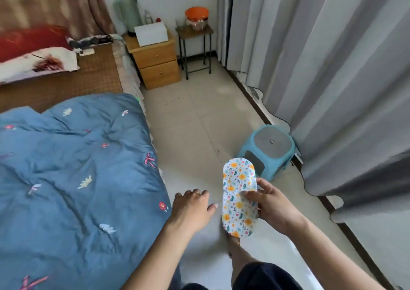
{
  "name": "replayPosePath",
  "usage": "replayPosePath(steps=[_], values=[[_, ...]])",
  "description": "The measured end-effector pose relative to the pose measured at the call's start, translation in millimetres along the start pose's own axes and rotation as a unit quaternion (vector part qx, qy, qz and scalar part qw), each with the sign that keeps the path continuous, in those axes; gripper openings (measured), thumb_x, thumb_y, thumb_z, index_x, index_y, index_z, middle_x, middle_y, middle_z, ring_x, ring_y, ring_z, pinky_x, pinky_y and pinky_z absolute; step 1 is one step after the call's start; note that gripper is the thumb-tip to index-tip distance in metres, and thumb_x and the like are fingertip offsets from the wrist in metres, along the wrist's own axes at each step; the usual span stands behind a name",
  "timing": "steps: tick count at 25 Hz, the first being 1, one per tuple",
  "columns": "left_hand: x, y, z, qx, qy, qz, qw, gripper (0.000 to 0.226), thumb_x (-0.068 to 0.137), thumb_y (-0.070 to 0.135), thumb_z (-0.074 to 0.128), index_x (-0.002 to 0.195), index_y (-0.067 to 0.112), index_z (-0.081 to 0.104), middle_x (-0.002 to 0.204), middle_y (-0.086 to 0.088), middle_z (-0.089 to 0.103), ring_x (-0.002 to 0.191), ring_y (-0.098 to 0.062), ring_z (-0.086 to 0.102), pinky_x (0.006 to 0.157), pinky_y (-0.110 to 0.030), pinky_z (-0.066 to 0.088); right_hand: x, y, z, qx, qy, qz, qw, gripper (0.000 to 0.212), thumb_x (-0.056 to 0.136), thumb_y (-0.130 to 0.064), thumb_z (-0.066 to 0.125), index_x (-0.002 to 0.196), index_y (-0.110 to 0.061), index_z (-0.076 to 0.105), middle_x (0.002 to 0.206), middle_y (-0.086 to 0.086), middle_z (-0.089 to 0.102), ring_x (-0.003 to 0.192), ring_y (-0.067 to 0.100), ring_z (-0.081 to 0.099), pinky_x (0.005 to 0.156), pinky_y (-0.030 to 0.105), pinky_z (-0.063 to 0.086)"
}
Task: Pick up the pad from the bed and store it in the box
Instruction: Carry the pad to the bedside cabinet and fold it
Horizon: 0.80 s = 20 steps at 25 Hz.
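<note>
Floral fabric pad (239,197) sits clamped at its right edge between thumb and fingers of the right hand (274,207), clear of the bed (73,167) for carrying. Left hand (192,209), at its 9 o'clock, hangs empty, fingers loosely apart. White box (151,33) waits at 11 o'clock on the nightstand (156,62).

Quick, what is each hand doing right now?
Left hand: open, empty, held over the floor beside the bed.
Right hand: closed on the pad.
</note>
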<state>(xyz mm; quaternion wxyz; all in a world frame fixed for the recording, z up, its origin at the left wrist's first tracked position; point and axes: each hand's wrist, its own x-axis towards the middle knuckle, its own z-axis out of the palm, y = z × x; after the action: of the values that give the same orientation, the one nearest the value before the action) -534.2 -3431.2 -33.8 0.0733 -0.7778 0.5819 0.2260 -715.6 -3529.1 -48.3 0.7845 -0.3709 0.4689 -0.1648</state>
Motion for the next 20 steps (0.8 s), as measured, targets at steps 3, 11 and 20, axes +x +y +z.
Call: replayPosePath(steps=[3,11,20], values=[[56,-6,-37,-0.019,-0.008,-0.045,0.999,0.043,0.095,0.046,0.034,0.116,0.012,0.050,0.116,-0.012,0.060,0.110,-0.030,0.054,0.088,-0.040,0.040,70,-59,0,-0.026,-0.038,0.020,0.999,0.034,0.084,-0.001,0.062,0.116,-0.012,0.056,0.109,0.012,0.072,0.094,0.028,0.071,0.073,0.041,0.059],[181,-54,-113,-0.024,-0.003,-0.115,0.993,0.046,0.095,0.046,0.031,0.124,0.013,0.046,0.120,-0.011,0.059,0.111,-0.029,0.054,0.091,-0.041,0.040,218,-168,38,-0.078,-0.115,0.056,0.989,0.032,0.082,-0.003,0.066,0.111,-0.015,0.058,0.102,0.008,0.076,0.094,0.029,0.071,0.073,0.041,0.060],[350,-179,-204,-0.038,0.001,-0.139,0.990,0.047,0.097,0.048,0.029,0.125,0.014,0.044,0.121,-0.009,0.057,0.110,-0.027,0.055,0.090,-0.040,0.042,407,-285,135,-0.120,-0.118,0.053,0.984,0.036,0.083,-0.004,0.064,0.116,-0.016,0.056,0.109,0.011,0.072,0.093,0.027,0.072,0.068,0.038,0.059]])
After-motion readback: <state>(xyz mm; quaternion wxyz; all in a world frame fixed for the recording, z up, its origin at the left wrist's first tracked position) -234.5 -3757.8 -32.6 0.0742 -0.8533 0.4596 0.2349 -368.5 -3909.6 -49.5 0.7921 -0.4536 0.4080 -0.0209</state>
